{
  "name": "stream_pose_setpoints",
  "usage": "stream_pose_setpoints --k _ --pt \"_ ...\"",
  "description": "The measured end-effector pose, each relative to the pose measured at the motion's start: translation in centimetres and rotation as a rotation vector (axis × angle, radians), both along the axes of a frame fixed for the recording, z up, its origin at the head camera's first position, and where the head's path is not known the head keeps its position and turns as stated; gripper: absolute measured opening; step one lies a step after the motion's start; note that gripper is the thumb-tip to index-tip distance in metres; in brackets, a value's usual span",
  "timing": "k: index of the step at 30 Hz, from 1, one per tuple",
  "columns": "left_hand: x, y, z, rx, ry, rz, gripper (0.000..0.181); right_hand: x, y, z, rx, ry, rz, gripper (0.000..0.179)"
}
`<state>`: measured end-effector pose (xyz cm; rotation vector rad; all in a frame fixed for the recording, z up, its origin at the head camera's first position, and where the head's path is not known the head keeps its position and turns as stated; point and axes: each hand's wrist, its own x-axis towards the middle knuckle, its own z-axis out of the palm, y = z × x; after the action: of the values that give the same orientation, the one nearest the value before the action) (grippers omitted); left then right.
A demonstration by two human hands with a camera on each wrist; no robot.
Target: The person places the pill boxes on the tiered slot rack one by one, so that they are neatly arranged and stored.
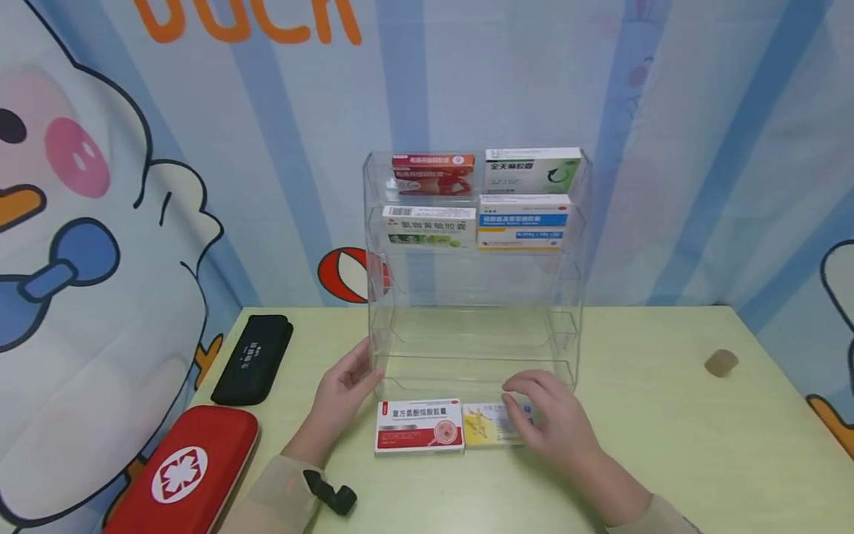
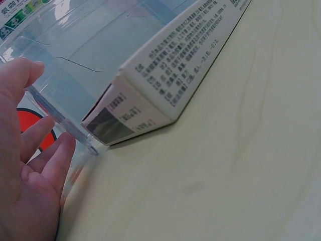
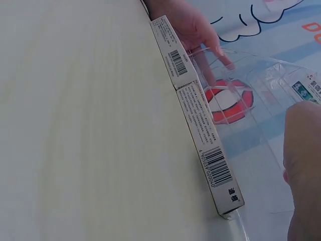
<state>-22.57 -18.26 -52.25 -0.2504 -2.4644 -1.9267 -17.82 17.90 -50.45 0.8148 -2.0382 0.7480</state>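
A clear plastic tiered rack (image 1: 467, 311) stands on the table. My left hand (image 1: 343, 389) holds its left side near the bottom, with the thumb at the front edge and the other fingers along the outside. In front of the rack's lowest tier are a red-and-white medicine box (image 1: 419, 426) and, right beside it, a yellow-and-white medicine box (image 1: 490, 426). Over the right end of the yellow box is my right hand (image 1: 550, 423), thumb and forefinger loosely bent with a gap between them. In the right wrist view the two boxes (image 3: 208, 145) show their barcoded sides end to end.
Upper tiers hold a red box (image 1: 434, 178), a green-and-white box (image 1: 532, 172), a white box (image 1: 429, 228) and a blue-striped box (image 1: 523, 224). At left lie a black case (image 1: 252, 360) and a red case (image 1: 183, 471) with a white emblem. A small brown cylinder (image 1: 721, 363) sits at right.
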Motion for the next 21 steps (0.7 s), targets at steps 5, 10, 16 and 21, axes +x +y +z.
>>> stream_pose_setpoints --k 5,10,16,21 --pt "0.0 0.1 -0.1 0.016 0.005 -0.005 0.068 1.0 0.4 -0.7 0.049 -0.090 -0.052 0.016" --pt "-0.2 0.1 -0.1 0.003 0.021 -0.005 0.068 1.6 0.8 -1.3 0.103 -0.161 -0.128 0.024" --pt "-0.2 0.1 0.0 0.005 0.019 -0.006 0.068 2.1 0.9 -1.6 0.162 -0.244 -0.131 0.035" --pt "0.0 0.1 -0.1 0.003 0.014 0.003 0.068 2.6 0.8 -1.2 0.234 -0.323 -0.140 0.033"
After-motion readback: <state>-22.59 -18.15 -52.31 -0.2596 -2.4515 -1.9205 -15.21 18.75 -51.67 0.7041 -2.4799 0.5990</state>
